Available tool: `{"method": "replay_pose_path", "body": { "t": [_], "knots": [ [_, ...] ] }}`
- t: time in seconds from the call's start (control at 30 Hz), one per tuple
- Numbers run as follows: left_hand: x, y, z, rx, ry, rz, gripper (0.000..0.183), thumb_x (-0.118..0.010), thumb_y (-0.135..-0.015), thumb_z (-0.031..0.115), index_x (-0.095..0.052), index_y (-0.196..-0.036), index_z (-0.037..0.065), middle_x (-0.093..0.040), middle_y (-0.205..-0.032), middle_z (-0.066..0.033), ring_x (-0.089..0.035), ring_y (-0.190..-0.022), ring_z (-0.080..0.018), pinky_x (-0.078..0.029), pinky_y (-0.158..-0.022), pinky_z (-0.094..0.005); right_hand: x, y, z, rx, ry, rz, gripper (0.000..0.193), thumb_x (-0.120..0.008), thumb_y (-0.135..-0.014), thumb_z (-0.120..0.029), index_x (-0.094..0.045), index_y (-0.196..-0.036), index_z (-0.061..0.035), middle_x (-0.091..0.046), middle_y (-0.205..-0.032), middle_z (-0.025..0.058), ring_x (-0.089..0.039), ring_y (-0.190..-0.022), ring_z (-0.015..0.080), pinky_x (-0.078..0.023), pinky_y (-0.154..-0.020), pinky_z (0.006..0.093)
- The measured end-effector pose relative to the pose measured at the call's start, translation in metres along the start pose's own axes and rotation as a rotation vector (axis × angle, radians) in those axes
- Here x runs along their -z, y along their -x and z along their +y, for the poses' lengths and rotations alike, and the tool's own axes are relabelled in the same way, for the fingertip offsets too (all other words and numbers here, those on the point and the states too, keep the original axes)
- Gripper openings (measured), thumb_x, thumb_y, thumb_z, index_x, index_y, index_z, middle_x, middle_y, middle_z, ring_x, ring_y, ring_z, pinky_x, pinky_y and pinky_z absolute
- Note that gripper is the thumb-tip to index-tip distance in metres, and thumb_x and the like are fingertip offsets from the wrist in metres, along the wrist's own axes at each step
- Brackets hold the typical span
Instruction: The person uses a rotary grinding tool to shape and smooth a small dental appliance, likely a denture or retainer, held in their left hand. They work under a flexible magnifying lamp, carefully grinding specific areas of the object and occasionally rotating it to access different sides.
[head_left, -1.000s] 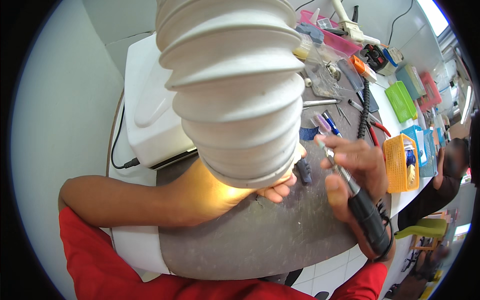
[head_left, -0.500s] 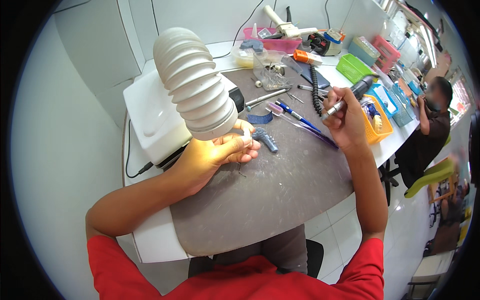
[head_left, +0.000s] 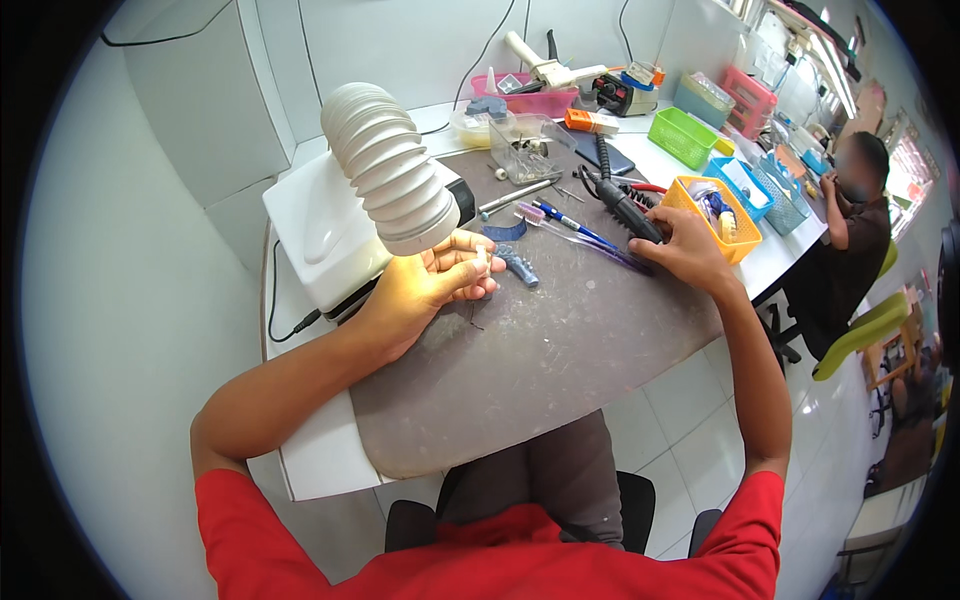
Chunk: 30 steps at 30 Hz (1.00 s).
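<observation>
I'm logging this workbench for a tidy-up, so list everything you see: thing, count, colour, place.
ribbed hose: one, white, hanging over the bench's left part
machine box: one, white, behind the hose
work mat: one, grey, bench centre
small piece: one, pale, in the left hand's fingers
moulded part: one, blue-grey, on the mat beside the left hand
handpiece: one, black, under the right hand
toothbrush: one, purple, on the mat
clear box: one, behind the mat
baskets: orange, green, blue, pink, at right
co-worker: one, seated far right
left hand: under the hose
right hand: on the handpiece
</observation>
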<state>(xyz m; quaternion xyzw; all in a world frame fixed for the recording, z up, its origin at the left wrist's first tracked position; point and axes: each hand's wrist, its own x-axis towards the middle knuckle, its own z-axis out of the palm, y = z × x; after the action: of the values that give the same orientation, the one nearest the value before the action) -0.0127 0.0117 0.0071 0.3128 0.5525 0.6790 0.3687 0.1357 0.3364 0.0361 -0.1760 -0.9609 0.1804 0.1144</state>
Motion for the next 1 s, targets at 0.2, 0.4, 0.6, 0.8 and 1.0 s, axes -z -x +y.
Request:
{"method": "replay_pose_path", "body": {
  "t": [0.2,0.4,0.6,0.8,1.0],
  "knots": [
    [-0.002,0.001,-0.003,-0.026,-0.024,0.028,0.034,-0.064,-0.099,0.016,-0.056,-0.13,0.004,-0.065,-0.119,-0.0105,-0.062,-0.101,-0.0112,-0.05,-0.092,-0.0257,-0.01,0.001,0.003,0.15,0.047,0.086,0.049,-0.078,-0.083,-0.036,-0.068,-0.115,0.0002,-0.07,-0.094,0.0172,-0.068,-0.088,0.0315,-0.051,-0.083,0.0398],
    [-0.005,0.0,-0.003,-0.029,-0.053,0.029,0.042,-0.066,-0.098,0.018,-0.055,-0.135,0.003,-0.065,-0.119,-0.009,-0.062,-0.104,-0.0109,-0.049,-0.097,-0.0268,-0.018,0.01,0.006,0.228,0.085,0.181,0.043,-0.074,-0.088,-0.033,-0.068,-0.117,-0.002,-0.07,-0.104,0.0161,-0.068,-0.091,0.033,-0.051,-0.086,0.0412],
    [-0.003,-0.002,-0.005,-0.023,-0.104,0.032,0.043,-0.067,-0.098,0.023,-0.056,-0.134,0.002,-0.066,-0.117,-0.0067,-0.062,-0.105,-0.0106,-0.049,-0.097,-0.0267,-0.012,0.014,-0.012,0.13,0.171,0.129,0.039,-0.073,-0.089,-0.031,-0.068,-0.115,-0.0027,-0.068,-0.102,0.0147,-0.067,-0.093,0.0318,-0.051,-0.084,0.0428],
    [-0.007,-0.005,-0.003,0.007,-0.121,0.049,0.041,-0.066,-0.099,0.026,-0.057,-0.132,0.003,-0.067,-0.11,-0.0037,-0.061,-0.096,-0.0083,-0.049,-0.089,-0.0249,-0.03,0.02,-0.035,0.455,0.15,0.309,0.024,-0.071,-0.088,-0.019,-0.068,-0.107,-0.0035,-0.064,-0.095,0.0124,-0.066,-0.091,0.0309,-0.052,-0.079,0.0422],
    [-0.008,-0.005,-0.002,-0.001,-0.178,0.019,0.04,-0.067,-0.098,0.028,-0.058,-0.13,0.007,-0.067,-0.104,-0.0008,-0.058,-0.089,-0.0059,-0.047,-0.082,-0.022,-0.046,0.012,-0.04,0.5,0.262,0.287,0.014,-0.065,-0.091,-0.01,-0.067,-0.103,-0.0023,-0.062,-0.097,0.0096,-0.063,-0.093,0.0291,-0.052,-0.079,0.0411]
  ]
}}
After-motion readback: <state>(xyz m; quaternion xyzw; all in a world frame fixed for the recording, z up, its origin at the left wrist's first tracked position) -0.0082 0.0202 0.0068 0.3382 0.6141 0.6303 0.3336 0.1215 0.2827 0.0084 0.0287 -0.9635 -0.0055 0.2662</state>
